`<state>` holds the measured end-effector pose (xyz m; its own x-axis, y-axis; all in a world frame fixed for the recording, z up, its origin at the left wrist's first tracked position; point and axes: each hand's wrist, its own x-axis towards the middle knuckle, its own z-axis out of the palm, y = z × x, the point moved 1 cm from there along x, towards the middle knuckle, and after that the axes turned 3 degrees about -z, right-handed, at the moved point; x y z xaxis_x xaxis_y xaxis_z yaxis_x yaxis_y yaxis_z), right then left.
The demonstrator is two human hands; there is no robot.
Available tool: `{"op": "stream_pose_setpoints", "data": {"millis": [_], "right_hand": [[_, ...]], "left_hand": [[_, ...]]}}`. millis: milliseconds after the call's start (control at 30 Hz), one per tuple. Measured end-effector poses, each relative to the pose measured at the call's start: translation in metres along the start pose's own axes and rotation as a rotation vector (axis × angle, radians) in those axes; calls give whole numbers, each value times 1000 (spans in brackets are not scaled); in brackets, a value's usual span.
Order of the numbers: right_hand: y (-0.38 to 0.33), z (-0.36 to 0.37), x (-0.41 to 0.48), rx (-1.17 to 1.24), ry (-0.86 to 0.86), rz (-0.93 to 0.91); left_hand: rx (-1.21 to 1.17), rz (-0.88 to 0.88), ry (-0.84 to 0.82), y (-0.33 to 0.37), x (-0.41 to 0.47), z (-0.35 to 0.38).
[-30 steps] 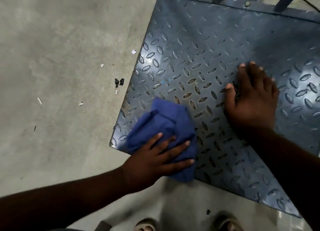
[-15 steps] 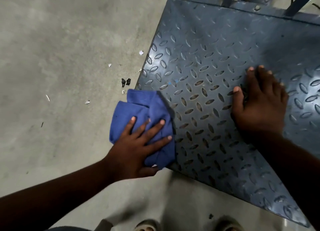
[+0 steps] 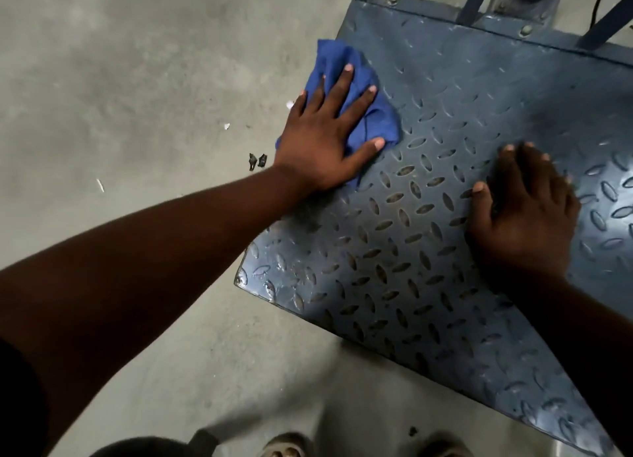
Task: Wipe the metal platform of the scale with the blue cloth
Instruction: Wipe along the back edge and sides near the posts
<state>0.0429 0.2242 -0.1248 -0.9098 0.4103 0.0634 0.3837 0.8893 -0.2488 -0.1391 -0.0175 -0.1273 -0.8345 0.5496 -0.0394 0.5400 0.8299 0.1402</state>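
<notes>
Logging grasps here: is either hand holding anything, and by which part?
Nothing is gripped. The left hand presses flat on the middle of the blue cloth; the right hand rests on the bare platform.

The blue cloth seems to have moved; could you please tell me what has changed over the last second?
The left hand slid the cloth along the left edge of the platform, from the near corner away toward the far end, pressing on it throughout. The right hand stayed flat on the platform.
</notes>
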Motion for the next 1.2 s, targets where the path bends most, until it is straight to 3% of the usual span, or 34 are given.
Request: {"op": "stream_pose_setpoints", "data": {"millis": [167,300,500,867,1000,1200], "right_hand": [[0,0,0,19,-18,5],[1,0,0,1,-7,17],[3,1,0,-3,2,11],[-1,-2,-1,8,-15,5],[-1,-1,0,-1,-15,-1],[-1,-2,0,4,-22,8]], "left_hand": [[-23,5,-86,-2,-135,-4],[-41,-88,-122,-7,-207,2],[-97,-136,-108,-13,-156,-3],[-254,-263,-4,-14,107,-2],[-228,-272,5,-10,89,-4],[-244,-181,-78,-18,-70,-6]]}}
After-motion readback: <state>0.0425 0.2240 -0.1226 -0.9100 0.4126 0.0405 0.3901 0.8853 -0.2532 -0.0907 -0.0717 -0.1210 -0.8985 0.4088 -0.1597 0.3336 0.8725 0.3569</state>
